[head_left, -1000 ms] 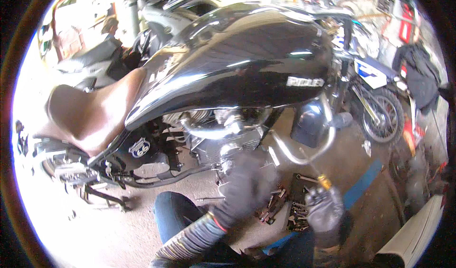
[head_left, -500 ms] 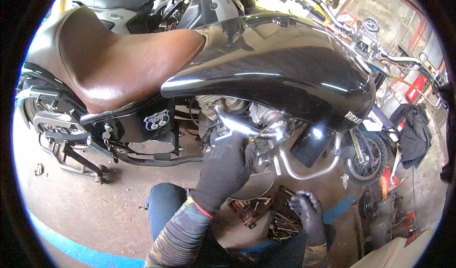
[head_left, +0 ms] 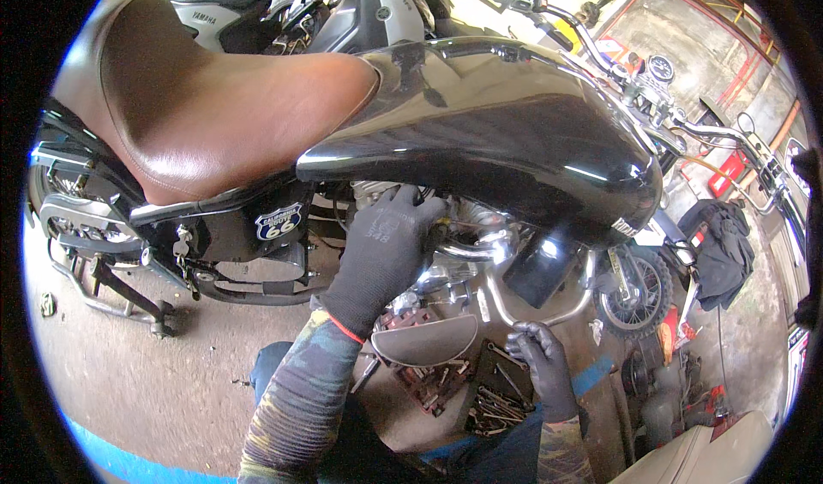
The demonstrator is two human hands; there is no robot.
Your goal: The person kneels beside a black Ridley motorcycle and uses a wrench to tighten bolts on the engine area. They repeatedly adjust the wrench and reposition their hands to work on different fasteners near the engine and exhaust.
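My left hand (head_left: 390,240), in a dark knit glove, reaches up to the engine (head_left: 369,194) beneath the black fuel tank (head_left: 497,132). Its fingers are bent, and beside the thumb a thin rod-like tool (head_left: 467,222) with a yellowish end juts toward the chrome cover (head_left: 493,246); its kind cannot be made out. My right hand (head_left: 549,372), in a black-coated glove, hangs low above the tool tray (head_left: 493,402). Its fingers are curled together; whether anything small is between them is hidden. Several wrenches lie in the tray.
A brown seat (head_left: 231,124) sits behind the tank. On the floor are a half-round cover (head_left: 426,341) and a reddish-brown case (head_left: 435,390) of small tools. Keys (head_left: 182,248) hang at the side panel. Another motorcycle (head_left: 630,291) with a dark cloth (head_left: 718,252) stands at the right.
My left hand has risen and moved left, closer to the engine, with the thin tool beside its thumb. My right hand stays low with curled fingers. The view has shifted slightly.
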